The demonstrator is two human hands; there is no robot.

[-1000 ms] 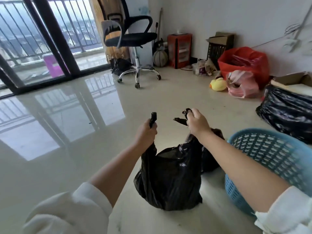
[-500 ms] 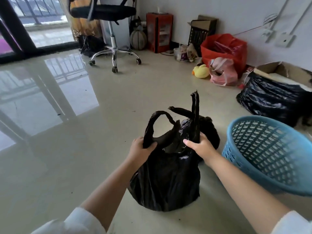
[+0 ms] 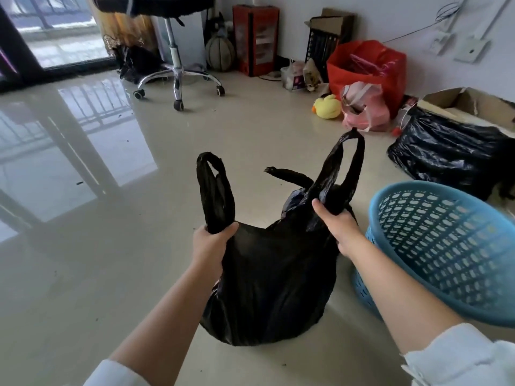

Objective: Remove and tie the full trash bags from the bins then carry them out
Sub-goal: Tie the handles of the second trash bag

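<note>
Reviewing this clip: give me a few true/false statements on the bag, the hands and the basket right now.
1. Both hands grip the black bag. True: left hand and right hand each hold a handle base.
2. The handles are knotted together. False: the two loops stand apart, untied.
3. The bag sits inside the blue basket. False: it rests on the floor beside it.
4. A yellow duck lies near the pink bag. True.
</note>
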